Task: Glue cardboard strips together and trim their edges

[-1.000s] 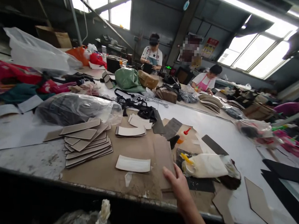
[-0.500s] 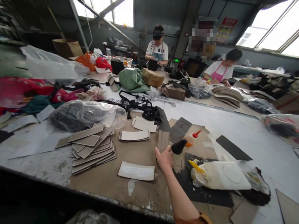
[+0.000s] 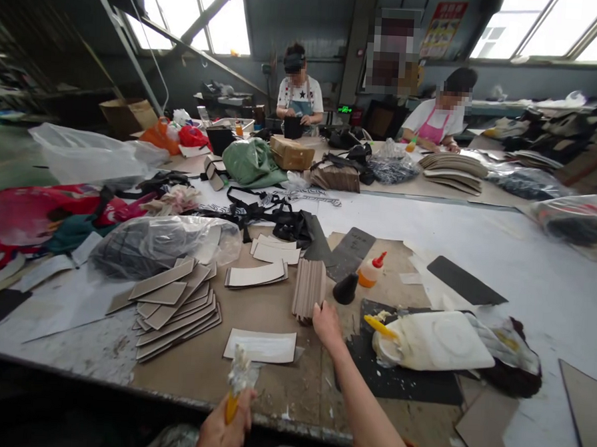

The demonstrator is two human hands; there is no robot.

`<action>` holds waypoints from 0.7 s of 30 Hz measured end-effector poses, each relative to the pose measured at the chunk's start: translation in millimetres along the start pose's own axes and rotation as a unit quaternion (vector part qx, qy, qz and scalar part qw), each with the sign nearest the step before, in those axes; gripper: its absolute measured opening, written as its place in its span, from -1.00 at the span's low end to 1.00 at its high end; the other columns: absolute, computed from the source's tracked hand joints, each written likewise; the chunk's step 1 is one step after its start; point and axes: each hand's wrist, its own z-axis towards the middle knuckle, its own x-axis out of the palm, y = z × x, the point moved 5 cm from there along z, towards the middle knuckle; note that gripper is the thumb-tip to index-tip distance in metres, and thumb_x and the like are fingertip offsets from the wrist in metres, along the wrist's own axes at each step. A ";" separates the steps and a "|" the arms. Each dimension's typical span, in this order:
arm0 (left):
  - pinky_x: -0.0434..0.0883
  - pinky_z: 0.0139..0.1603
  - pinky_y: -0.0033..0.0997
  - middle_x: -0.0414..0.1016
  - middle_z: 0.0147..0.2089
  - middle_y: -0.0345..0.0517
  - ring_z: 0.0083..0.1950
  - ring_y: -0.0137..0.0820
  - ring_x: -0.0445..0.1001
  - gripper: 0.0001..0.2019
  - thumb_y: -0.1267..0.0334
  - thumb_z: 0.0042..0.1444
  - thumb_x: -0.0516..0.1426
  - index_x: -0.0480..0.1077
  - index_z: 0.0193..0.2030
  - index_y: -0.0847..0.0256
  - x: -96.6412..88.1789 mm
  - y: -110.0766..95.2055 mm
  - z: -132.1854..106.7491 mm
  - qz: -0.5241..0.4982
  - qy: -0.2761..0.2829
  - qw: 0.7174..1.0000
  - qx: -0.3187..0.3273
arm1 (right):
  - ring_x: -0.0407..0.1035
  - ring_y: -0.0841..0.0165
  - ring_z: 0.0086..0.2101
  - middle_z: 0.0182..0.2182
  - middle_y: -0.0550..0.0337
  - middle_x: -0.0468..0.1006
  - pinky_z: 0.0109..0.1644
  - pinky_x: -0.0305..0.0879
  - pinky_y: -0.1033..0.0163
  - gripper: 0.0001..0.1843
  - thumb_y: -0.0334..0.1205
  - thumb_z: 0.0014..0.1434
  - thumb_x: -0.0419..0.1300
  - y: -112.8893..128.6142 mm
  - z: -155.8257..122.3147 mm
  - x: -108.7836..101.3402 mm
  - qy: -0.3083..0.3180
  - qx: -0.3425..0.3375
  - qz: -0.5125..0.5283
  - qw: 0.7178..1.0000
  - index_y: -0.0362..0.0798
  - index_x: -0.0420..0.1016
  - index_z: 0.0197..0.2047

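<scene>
My left hand (image 3: pixel 224 425), low in the picture, is closed around the yellow handle of a brush (image 3: pixel 239 374) whose bristles are caked with whitish paste. Just beyond the brush lies a pale curved card strip (image 3: pixel 261 346) with a white smear along it. My right hand (image 3: pixel 327 325) has its fingers bent in at the near right corner of a tight row of cardboard strips (image 3: pixel 309 289); its fingertips are partly hidden. A black cone (image 3: pixel 345 289) stands upright just beyond that hand, beside a bottle of orange liquid (image 3: pixel 369 274) with a red tip.
Grey-edged boards (image 3: pixel 180 324) are heaped at left, near white card strips (image 3: pixel 256 273). A white plastic container (image 3: pixel 442 341) with a yellow-handled tool (image 3: pixel 380 326) lies on a black sheet at right. Bagged goods, black straps and two co-workers are across the table.
My left hand has come into view with the pasted brush. My right hand has let go of the black cone, which now stands upright, and has shifted to the cardboard row's near corner.
</scene>
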 end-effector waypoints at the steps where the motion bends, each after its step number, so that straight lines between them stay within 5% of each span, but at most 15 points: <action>1: 0.31 -0.48 -0.42 0.33 -0.58 -0.23 -0.55 -0.41 0.31 -0.46 -0.24 -0.02 -0.01 0.41 -0.30 0.27 9.6 -12.7 15.9 0.006 0.019 1.000 0.021 | 0.36 0.28 -0.14 -0.16 0.03 0.46 -0.03 0.26 0.04 -0.70 -0.11 0.24 0.03 -1.7 2.1 0.8 -0.004 -0.009 0.008 1.000 -0.16 0.41 -0.13; 3: 0.38 -0.29 -0.37 0.47 -0.38 -0.08 -0.36 -0.33 0.44 -0.45 -0.18 0.06 -0.07 0.39 -0.19 0.31 30.7 -36.4 51.0 0.052 0.070 0.994 0.060 | 0.35 0.22 -0.12 -0.20 -0.05 0.48 -0.01 0.23 0.07 -0.69 -0.15 0.24 0.00 -6.4 5.7 3.1 -0.014 -0.030 0.029 0.999 -0.19 0.44 -0.17; 6: 0.37 -0.17 -0.30 0.50 -0.34 0.00 -0.25 -0.25 0.46 -0.52 -0.07 0.12 -0.11 0.38 -0.17 0.32 64.7 -59.5 101.5 0.119 0.161 0.972 0.120 | 0.32 0.18 -0.07 -0.18 -0.15 0.47 0.02 0.20 0.14 -0.62 -0.15 0.21 -0.04 -15.6 6.3 9.0 -0.038 -0.053 0.067 0.996 -0.21 0.45 -0.09; 11: 0.34 -0.11 -0.36 0.53 -0.18 -0.01 -0.17 -0.28 0.47 -0.66 0.11 0.13 -0.05 0.35 -0.07 0.23 105.9 -59.8 149.0 0.145 0.263 0.944 0.138 | 0.30 0.17 -0.08 -0.14 -0.16 0.43 0.04 0.19 0.13 -0.50 -0.08 0.17 -0.06 -21.2 -2.3 20.3 -0.092 -0.036 0.119 0.988 -0.23 0.38 0.04; 21: 0.33 -0.19 -0.36 0.51 -0.32 -0.04 -0.29 -0.31 0.47 -0.77 0.25 0.12 -0.03 0.39 -0.18 0.21 134.5 -76.9 216.6 0.164 0.244 0.945 0.142 | 0.34 0.24 -0.16 -0.19 -0.07 0.47 -0.03 0.24 0.20 -0.52 -0.11 0.14 -0.03 17.1 48.4 9.2 -0.152 -0.005 0.185 0.971 -0.23 0.42 0.00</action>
